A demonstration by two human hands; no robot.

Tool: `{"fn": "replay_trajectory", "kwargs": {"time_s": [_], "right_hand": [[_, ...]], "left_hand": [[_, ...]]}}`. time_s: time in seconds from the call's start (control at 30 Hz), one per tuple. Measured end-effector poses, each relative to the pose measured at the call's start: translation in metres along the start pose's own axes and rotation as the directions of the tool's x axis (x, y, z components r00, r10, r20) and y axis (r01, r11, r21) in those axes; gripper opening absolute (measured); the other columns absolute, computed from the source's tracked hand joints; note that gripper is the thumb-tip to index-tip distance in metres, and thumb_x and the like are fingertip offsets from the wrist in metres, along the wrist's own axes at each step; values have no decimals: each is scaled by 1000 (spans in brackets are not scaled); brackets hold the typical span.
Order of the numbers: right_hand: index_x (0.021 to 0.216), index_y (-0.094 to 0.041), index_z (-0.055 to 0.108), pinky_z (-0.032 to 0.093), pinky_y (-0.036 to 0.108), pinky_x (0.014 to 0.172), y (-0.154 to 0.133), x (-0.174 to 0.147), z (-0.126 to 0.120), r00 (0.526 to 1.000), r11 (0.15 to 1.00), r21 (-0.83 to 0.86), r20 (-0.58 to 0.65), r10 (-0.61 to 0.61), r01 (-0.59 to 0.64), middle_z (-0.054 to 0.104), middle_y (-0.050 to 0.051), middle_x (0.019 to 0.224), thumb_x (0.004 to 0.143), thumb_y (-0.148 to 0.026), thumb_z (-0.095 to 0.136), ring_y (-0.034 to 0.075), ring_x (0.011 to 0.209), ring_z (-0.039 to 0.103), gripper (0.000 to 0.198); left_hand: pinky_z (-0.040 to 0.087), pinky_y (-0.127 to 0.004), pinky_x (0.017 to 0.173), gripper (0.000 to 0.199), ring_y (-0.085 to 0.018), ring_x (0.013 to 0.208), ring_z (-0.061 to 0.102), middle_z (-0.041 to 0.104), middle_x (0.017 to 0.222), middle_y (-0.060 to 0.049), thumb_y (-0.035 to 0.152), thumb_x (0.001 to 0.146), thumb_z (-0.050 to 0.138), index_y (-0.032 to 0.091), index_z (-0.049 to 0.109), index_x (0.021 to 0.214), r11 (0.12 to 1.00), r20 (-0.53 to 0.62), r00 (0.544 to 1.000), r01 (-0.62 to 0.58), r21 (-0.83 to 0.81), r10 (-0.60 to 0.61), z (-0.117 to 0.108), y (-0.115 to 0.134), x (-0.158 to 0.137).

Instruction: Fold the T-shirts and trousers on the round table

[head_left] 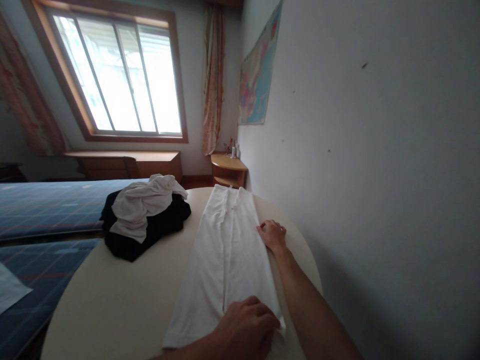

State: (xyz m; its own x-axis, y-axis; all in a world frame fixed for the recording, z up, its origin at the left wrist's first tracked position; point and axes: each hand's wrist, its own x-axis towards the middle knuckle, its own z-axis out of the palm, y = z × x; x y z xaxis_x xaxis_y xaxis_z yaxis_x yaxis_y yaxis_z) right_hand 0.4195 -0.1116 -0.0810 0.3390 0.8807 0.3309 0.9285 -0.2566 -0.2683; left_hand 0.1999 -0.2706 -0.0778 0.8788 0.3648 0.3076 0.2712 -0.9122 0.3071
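A pair of white trousers (213,260) lies lengthwise on a round cream table (123,305), with its waist at the far end and its leg hems close to me. My left hand (249,322) reaches across the near end, its fingers bent and closed on the right hem corner, which lifts slightly. Farther up, my right hand (273,235) rests at the right edge of the trousers. Its fingers are loosely curved and somewhat apart, with the tips touching the cloth edge and the tabletop. My left palm and thumb are hidden from view.
A black garment (168,220) and a crumpled light grey garment (140,200) are heaped at the table's left edge. Beyond stands a bed with a blue checked cover (56,205). A white wall (367,200) runs close along the right. A corner shelf (227,162) stands behind.
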Motion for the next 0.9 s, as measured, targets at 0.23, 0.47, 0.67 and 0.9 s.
{"fn": "replay_trajectory", "kwargs": {"time_s": [0.23,0.47,0.67,0.9], "right_hand": [[95,-24,71,31,40,100,-2,1,0,1000,1000,-18,-24,8,-8,70,7,109,91,-41,55,23,107,59,24],[96,-22,73,41,33,89,-3,6,3,996,996,-33,-26,83,-84,70,9,110,92,-33,50,23,102,62,26],[120,-28,66,39,35,95,-7,8,4,999,999,-26,-30,34,-34,68,7,121,93,-34,50,23,110,59,33],[121,-31,67,34,36,103,-5,15,10,994,998,17,95,-54,52,62,1,134,95,-29,43,20,123,53,35]], "left_hand": [[41,-26,50,12,-15,77,64,71,91,4,29,87,70,22,60,85,912,-112,959,-208,353,262,23,6,10],[29,-28,42,17,-11,61,59,60,64,5,17,89,63,19,52,77,865,-145,919,-280,416,367,18,12,16],[22,-26,38,16,-8,62,59,61,70,4,23,96,58,19,52,82,873,-81,916,-343,346,392,25,6,13],[27,-26,39,10,-7,67,62,65,80,5,27,102,49,21,52,94,896,-57,931,-330,296,361,34,3,8]]}}
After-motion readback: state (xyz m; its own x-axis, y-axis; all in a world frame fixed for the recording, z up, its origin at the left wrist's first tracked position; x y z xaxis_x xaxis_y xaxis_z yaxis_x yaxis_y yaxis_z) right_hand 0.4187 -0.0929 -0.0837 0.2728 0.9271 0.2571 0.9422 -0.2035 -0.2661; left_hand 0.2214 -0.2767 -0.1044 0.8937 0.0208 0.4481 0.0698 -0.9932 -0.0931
